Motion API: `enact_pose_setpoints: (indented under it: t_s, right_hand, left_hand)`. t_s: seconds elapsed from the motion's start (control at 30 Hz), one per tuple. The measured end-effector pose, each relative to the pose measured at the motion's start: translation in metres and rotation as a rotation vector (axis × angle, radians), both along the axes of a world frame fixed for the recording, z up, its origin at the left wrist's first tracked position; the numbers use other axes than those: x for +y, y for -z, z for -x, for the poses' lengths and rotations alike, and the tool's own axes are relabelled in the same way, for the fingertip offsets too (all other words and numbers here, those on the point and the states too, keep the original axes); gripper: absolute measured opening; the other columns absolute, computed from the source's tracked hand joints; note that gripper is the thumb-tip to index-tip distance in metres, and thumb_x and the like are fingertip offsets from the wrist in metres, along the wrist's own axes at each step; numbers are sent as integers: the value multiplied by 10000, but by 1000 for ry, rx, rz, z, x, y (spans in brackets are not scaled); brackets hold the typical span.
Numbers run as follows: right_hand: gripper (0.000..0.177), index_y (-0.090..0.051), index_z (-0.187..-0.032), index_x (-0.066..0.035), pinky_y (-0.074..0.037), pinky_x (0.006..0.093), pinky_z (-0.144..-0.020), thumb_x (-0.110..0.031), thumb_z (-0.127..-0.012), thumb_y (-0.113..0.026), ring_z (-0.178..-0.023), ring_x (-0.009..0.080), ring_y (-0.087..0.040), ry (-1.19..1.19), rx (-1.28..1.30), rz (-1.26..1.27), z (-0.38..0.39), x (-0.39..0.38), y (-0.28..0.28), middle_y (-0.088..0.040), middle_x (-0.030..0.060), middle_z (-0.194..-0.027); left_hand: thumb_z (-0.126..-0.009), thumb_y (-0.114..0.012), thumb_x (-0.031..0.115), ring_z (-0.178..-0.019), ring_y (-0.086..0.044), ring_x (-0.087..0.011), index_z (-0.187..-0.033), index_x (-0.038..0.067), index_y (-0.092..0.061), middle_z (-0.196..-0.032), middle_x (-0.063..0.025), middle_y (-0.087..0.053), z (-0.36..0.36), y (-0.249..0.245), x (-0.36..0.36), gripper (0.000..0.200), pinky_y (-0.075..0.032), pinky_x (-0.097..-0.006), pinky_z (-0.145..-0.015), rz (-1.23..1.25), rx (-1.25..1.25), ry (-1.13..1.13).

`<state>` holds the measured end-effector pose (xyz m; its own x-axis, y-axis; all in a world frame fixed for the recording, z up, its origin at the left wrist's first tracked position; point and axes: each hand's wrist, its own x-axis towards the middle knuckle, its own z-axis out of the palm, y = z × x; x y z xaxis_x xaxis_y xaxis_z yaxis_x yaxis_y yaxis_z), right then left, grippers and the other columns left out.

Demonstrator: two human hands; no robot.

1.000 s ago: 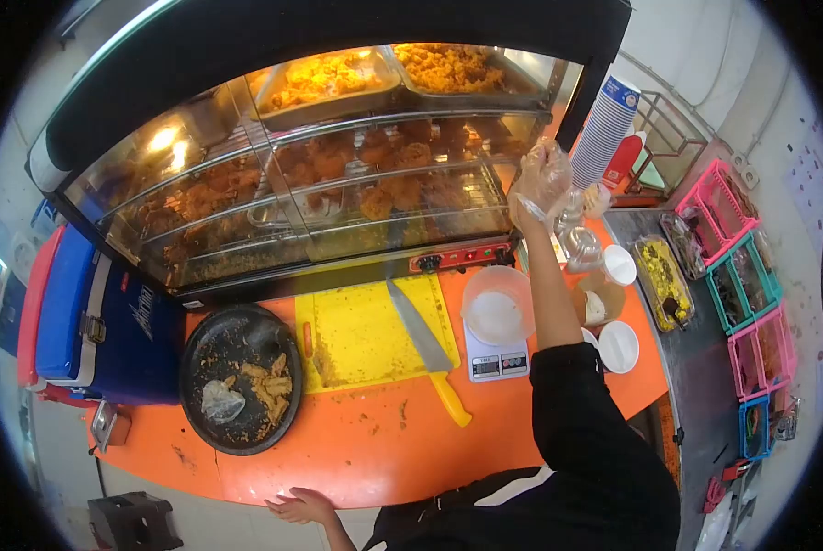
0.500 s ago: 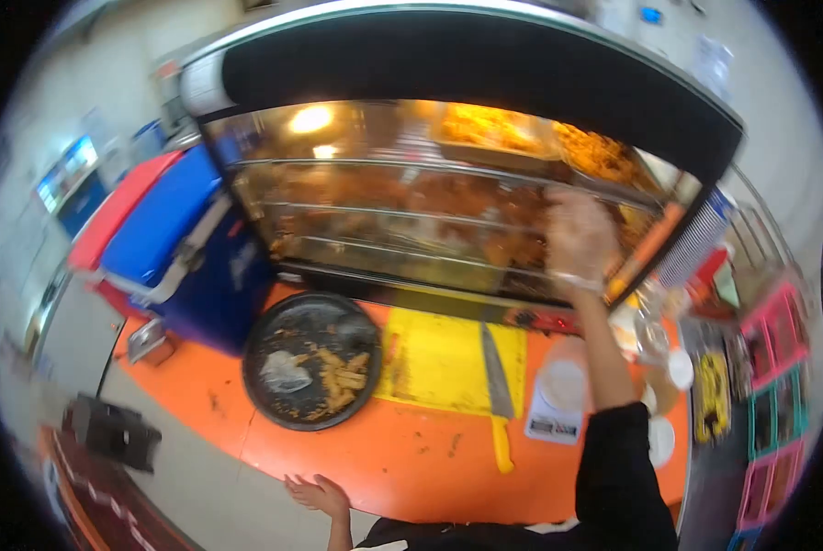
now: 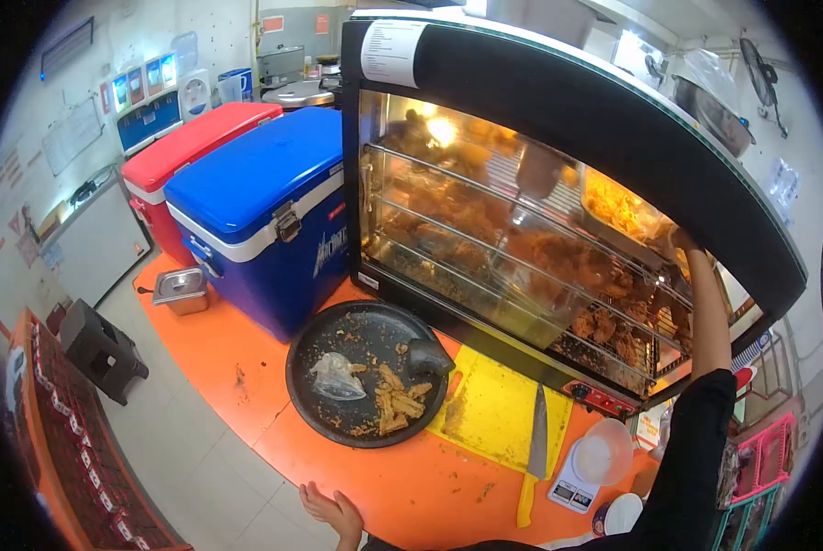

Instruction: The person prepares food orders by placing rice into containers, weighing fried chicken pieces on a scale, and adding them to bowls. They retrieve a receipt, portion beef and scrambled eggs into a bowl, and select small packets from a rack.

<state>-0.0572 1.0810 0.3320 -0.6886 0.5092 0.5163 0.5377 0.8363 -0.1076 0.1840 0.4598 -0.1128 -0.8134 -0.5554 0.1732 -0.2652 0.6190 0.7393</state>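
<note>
The right hand (image 3: 682, 241) is extended to the far right, at the right end of the upper shelf of a large glass-fronted food warmer with a black hood (image 3: 568, 110). Just to the left of its fingers lies a shallow silver metal tray (image 3: 618, 234) heaped with golden fried pieces (image 3: 614, 200). The tray's near rim slants from far left to near right, toward the wrist; the hood cuts off its far part, so its long axis cannot be judged. Shadow and the hood hide the right fingers: how wide they stand, whether they touch the tray and what they hold cannot be made out.

The left hand (image 3: 335, 514) is well apart from that tray, low at the near edge of the orange counter (image 3: 214, 344), its fingers loosely spread and holding nothing. It is nearer to the round black pan (image 3: 315, 404), which lies farther and slightly right, with brown fried strips (image 3: 398, 404) and a crumpled clear plastic bag (image 3: 338, 376) inside.

Between the hands, left to right, a long steel knife with a yellow handle (image 3: 526, 500) points its blade away, partly over a yellow cutting board (image 3: 485, 413).
</note>
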Motion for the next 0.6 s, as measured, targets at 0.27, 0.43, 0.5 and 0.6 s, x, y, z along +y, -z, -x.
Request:
enact_pose_setpoints:
  t_s: [0.27,0.43,0.5,0.6]
  right_hand:
    - [386,-449,-1179,-74,-344,365,-918,-286,-861,-393,-1099,267,-435,-169,-212,71,26,-35,9,-472,151,-1182]
    - [428,-411,-1230,-86,-321,372,-951,-325,-876,-375,-1150,257,-399,-299,-277,58,41,-56,14,-435,150,-1237]
    - [446,-396,-1250,-92,-312,374,-965,-340,-882,-368,-1171,254,-385,-319,-282,54,37,-60,6,-420,149,-1259]
    - [472,-373,-1281,-99,-298,379,-985,-363,-890,-357,-1201,248,-363,-335,-283,64,25,-69,-8,-397,148,-1292]
  left_hand:
    - [-867,-407,332,-1237,-174,-381,-1227,12,-335,-1352,-215,-204,1,-4,1,487,-120,-528,-971,-14,-68,8]
    - [-851,-408,309,-1232,-195,-375,-1207,27,-372,-1354,-199,-223,0,-6,3,457,-131,-532,-968,-3,-41,4]
    - [-861,-399,312,-1224,-204,-376,-1212,22,-368,-1348,-211,-222,0,4,2,456,-135,-533,-972,41,-45,40]
    - [-870,-392,322,-1218,-218,-375,-1215,22,-374,-1342,-219,-231,-1,5,-1,457,-145,-531,-975,93,-39,49]
